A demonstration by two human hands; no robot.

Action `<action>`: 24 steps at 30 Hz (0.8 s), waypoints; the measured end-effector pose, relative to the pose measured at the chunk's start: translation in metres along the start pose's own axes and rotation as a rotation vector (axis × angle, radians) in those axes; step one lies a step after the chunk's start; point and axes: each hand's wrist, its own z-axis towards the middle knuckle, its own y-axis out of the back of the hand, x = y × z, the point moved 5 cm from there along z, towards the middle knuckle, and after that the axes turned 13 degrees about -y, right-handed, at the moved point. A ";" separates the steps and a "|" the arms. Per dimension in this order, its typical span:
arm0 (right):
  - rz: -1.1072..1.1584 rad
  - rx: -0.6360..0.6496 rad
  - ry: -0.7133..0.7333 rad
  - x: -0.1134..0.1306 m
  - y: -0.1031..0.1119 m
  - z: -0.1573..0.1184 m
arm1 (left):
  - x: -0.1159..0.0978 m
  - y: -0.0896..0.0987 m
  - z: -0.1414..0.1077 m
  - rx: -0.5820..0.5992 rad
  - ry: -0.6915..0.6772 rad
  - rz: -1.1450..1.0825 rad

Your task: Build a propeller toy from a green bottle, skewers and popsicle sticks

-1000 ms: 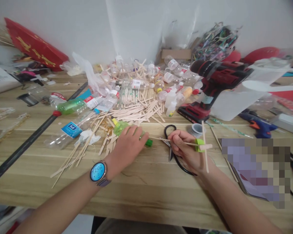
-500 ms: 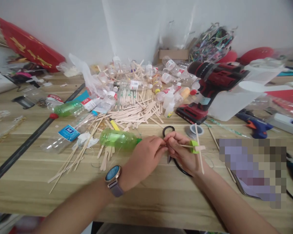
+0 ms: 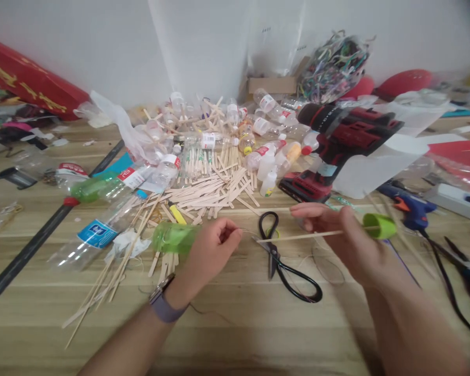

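Note:
My left hand (image 3: 215,248) is pinched closed on the end of a thin thread, in front of a green bottle (image 3: 174,237) lying on the table. Further right, my right hand (image 3: 348,235) holds a thin wooden stick (image 3: 301,237) between thumb and fingers. The stick points left, and a bright green plastic cup-like piece (image 3: 379,225) sits at its right end. Black-handled scissors (image 3: 273,253) lie on the table between my hands, with the stick's left tip above them. Loose thread curls under the right hand.
Behind are piled craft sticks (image 3: 215,190), small plastic bottles (image 3: 264,125) and a red-black drill (image 3: 337,141). A blue glue gun (image 3: 411,206) lies right. At left are a dark pole (image 3: 27,250) and a blue-labelled bottle (image 3: 97,233).
My hands have moved apart, the right one to the right with the stick and green piece, the left slightly left. The scissors are now uncovered. The view has shifted a little.

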 end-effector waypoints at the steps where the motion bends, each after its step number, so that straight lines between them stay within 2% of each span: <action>1: 0.016 0.026 -0.008 0.004 0.004 -0.003 | 0.000 0.001 0.000 -0.016 0.008 0.005; 3: 0.093 0.138 -0.051 0.013 0.003 -0.009 | 0.000 0.003 -0.001 -0.036 0.008 0.020; 5: 0.126 0.269 -0.107 0.020 -0.009 -0.016 | -0.002 0.002 -0.003 -0.036 -0.006 0.024; 8: 0.076 0.452 -0.182 0.020 -0.041 -0.020 | -0.005 -0.005 -0.005 0.039 -0.053 0.028; 10: 0.029 0.504 -0.203 0.013 -0.063 -0.017 | -0.007 -0.009 -0.007 0.103 -0.077 0.037; 15: 0.218 0.478 -0.265 -0.011 -0.099 -0.006 | -0.003 -0.015 -0.011 0.188 -0.073 -0.013; 19: 0.231 0.390 -0.312 -0.020 -0.109 -0.003 | 0.002 -0.018 -0.014 0.214 -0.026 -0.134; 24: 0.131 0.356 -0.299 -0.019 -0.115 -0.003 | 0.001 -0.024 -0.020 0.279 0.067 -0.259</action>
